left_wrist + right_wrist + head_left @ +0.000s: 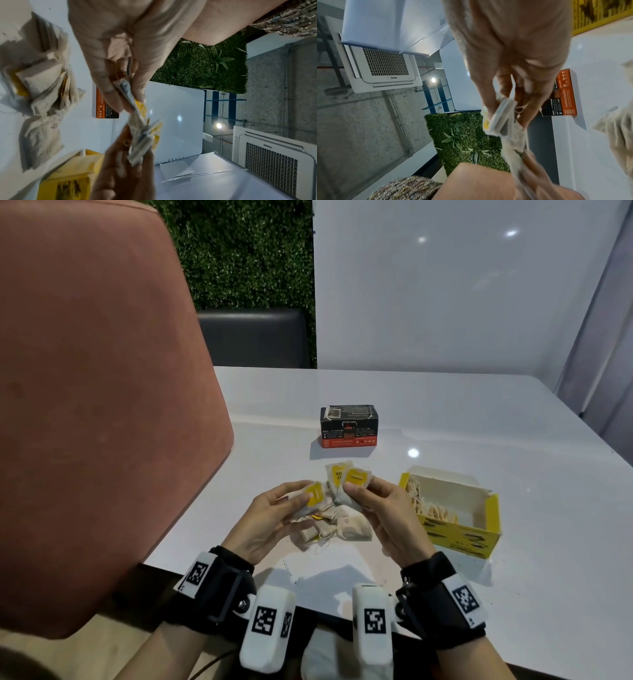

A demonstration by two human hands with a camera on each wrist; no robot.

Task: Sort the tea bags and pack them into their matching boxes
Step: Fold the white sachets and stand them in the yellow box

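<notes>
I see the white counter (pixel 445 419) carrying an open yellow tea box (pixel 459 529) at 3 o'clock of my hands, a shut black-and-orange tea box (pixel 348 426) at 12 o'clock, and a loose pile of tea bags (pixel 337 527) directly beneath them. My left hand (pixel 274 518) has its grip pinched on a yellow-tagged tea bag (pixel 314 495). My right hand (pixel 383 508) pinches a small bunch of yellow-tagged tea bags (pixel 349 479), both held just above the pile.

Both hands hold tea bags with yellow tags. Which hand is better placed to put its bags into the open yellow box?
The right hand, probably. The yellow box lies open just beside it on the right, while the left hand would have to cross over the loose pile.
</notes>
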